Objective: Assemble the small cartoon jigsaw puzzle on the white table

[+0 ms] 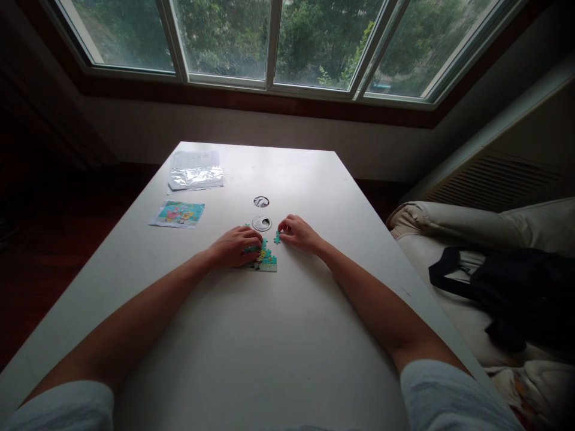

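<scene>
A partly joined jigsaw puzzle [268, 264], teal and pale green with yellow bits, lies flat on the white table. My left hand [236, 246] is bent over its left part, holding it against the tabletop and hiding much of it. Just right of the puzzle, my right hand [299, 233] pinches a small teal puzzle piece [277, 237] between thumb and fingers, low over the table. Behind the puzzle sits a round silvery disc [262, 223]. Another teal bit [247, 225] peeks out behind my left fingers.
Farther back lies a second round disc [261, 202]. At the left are a colourful cartoon picture sheet [180, 214] and papers in a clear plastic sleeve [196, 170]. The white table [269, 353] narrows toward the window. A pale sofa [417, 242] with a dark bag [530, 293] stands at the right.
</scene>
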`<action>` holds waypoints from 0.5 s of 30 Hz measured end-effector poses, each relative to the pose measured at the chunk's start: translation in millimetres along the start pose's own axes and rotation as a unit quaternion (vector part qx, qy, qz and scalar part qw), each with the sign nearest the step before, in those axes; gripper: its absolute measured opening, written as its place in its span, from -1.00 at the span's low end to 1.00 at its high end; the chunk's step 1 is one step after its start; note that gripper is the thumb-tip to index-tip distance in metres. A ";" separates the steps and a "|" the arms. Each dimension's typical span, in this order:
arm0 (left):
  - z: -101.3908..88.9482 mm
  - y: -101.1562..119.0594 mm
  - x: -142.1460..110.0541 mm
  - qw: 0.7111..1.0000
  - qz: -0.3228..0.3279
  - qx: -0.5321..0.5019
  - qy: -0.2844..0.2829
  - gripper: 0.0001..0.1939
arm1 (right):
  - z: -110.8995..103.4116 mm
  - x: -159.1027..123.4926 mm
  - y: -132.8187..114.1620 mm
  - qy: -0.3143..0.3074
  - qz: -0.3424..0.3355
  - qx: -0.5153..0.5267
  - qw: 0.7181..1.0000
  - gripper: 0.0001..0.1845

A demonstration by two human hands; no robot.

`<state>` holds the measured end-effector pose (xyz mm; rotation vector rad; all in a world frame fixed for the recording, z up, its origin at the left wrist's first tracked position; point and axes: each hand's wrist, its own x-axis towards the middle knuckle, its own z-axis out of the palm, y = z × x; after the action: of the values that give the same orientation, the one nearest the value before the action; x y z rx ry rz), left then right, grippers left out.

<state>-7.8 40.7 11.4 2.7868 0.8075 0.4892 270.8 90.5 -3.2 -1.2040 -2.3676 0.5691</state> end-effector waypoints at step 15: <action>-0.7 0.2 -0.3 1.000 -0.005 -0.013 0.001 -0.80 | 0.5 -1.3 -3.7 0.013 0.008 -0.003 1.000 -0.86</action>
<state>-8.2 40.4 11.9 2.7574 0.8096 0.4968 268.9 87.3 -1.9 -1.2262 -2.3414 0.5497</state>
